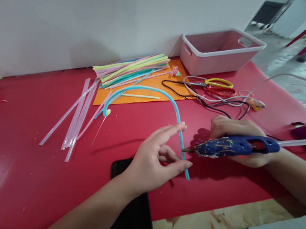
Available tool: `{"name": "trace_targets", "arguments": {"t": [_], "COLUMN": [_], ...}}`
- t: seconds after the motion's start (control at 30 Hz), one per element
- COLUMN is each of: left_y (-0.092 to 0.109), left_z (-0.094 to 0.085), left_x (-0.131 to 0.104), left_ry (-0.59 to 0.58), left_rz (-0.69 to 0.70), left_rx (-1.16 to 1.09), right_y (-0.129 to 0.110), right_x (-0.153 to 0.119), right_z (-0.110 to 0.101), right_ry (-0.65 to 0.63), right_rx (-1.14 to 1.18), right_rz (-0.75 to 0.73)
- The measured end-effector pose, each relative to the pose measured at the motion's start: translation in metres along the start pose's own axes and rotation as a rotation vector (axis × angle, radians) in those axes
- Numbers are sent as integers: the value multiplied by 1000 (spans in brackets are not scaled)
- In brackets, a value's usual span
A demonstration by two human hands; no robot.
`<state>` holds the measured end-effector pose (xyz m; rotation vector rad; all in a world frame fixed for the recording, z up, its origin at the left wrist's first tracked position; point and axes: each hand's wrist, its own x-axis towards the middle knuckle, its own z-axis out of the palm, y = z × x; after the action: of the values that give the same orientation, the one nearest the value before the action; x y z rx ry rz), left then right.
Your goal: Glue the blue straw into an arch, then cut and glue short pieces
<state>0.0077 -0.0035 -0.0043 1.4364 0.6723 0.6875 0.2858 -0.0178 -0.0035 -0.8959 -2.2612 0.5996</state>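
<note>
Head camera gives us, from left to right, a red table (37, 183) with pink translucent sticks (78, 119) lying left of its middle. Beside them, a pile of coloured pipe cleaners (135, 69) rests on an orange sheet (139, 96) near the far edge. Toward the near edge, our left hand (148, 164) pinches the lower part of one blue pipe cleaner (177, 114) with its fingertips, thumb below forefinger; the other end curves leftward. Our right hand (237, 129) is closed around a blue glue gun (226, 146), whose nozzle is at the pipe cleaner; whether they touch, we cannot tell. Behind are scissors (219, 84) and, at the far right corner, a pink basket (213, 60).
</note>
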Motion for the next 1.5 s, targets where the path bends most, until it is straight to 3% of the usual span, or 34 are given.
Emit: {"name": "trace_targets", "arguments": {"t": [0.17,0.63,1.5], "left_y": [-5,-8,-6], "left_z": [0,-1,-2], "left_x": [-1,-3,-1], "left_ry": [45,54,-13], "left_rz": [98,190,146], "left_rx": [61,116,-18], "right_y": [4,-2,0], "right_x": [-2,2,1], "right_z": [0,5,4], "right_ry": [-65,-12,39], "right_rx": [30,66,-69], "right_rz": [-3,86,13]}}
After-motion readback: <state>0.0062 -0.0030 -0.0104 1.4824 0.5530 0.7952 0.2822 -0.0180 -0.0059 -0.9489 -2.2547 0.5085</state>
